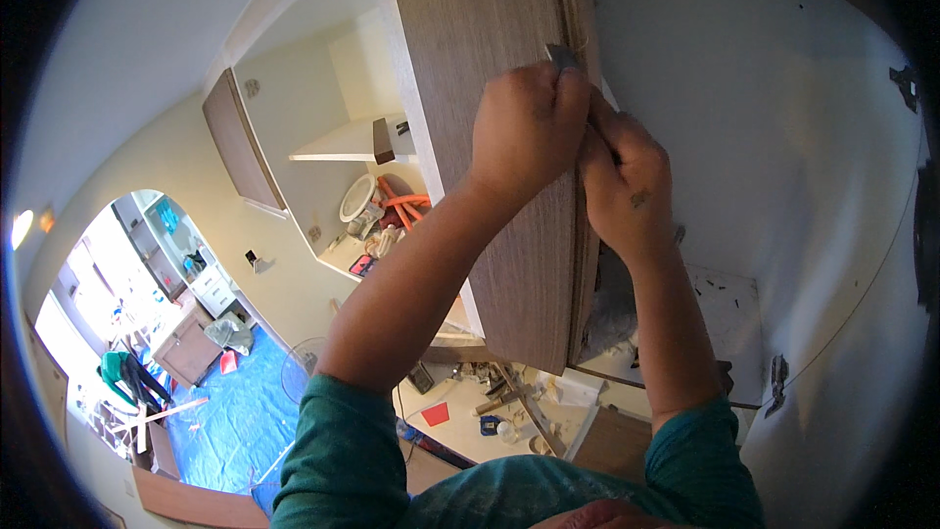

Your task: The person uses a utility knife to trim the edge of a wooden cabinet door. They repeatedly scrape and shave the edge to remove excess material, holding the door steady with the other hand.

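My left hand (529,122) is closed on a small grey tool (560,55), whose flat tip pokes above my fist at the edge of a brown wood-grain cabinet panel (470,29). Just right of and below it, my right hand (627,181) is also closed against that edge, touching my left; what its fingers grip is hidden. The panel stands upright beside the white frame of an open cabinet (399,59). To the right is a pale grey cabinet interior (744,137) with metal hinge fittings.
Left, a shelf (333,147) sits above orange pieces (397,198) and a white ring (357,196). Below, a counter (460,441) holds wood offcuts (529,411) and small items. Beyond an arch, someone in green (117,372) stands near blue floor sheeting (230,411).
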Demonstrator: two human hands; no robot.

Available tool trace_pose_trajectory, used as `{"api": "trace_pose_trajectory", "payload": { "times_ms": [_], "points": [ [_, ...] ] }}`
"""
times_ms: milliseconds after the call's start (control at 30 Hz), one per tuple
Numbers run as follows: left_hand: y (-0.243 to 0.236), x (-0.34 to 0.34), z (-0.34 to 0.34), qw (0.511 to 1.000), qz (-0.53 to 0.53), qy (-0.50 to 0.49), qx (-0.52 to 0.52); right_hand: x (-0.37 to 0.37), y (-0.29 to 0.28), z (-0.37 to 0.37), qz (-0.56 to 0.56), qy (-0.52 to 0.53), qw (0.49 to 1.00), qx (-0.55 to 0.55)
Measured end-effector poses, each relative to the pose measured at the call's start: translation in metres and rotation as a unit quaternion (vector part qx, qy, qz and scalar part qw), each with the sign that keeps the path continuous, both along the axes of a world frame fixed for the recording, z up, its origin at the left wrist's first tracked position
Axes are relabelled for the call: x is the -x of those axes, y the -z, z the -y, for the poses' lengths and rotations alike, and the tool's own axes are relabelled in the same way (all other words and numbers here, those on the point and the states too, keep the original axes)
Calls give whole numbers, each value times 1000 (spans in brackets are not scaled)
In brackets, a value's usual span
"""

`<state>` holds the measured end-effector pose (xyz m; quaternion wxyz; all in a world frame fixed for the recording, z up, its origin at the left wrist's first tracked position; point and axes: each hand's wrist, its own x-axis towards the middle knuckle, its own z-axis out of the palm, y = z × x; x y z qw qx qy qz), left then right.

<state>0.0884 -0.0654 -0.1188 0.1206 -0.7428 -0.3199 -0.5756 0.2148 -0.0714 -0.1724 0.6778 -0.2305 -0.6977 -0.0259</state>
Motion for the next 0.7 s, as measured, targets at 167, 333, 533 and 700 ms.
{"api": "trace_pose_trajectory", "payload": {
  "times_ms": [167,333,533,700],
  "points": [
    [11,2,9,999,4,-6,52,-2,13,4,18,0,1000,21],
    [24,6,18,994,-2,46,97,-7,29,14,15,-12,1000,-18],
    [-16,44,8,992,-62,68,-85,-39,74,26,-93,-119,988,31],
    [-58,40,-12,899,-252,-112,-339,-47,88,37,-152,-198,963,104]
  ]
}}
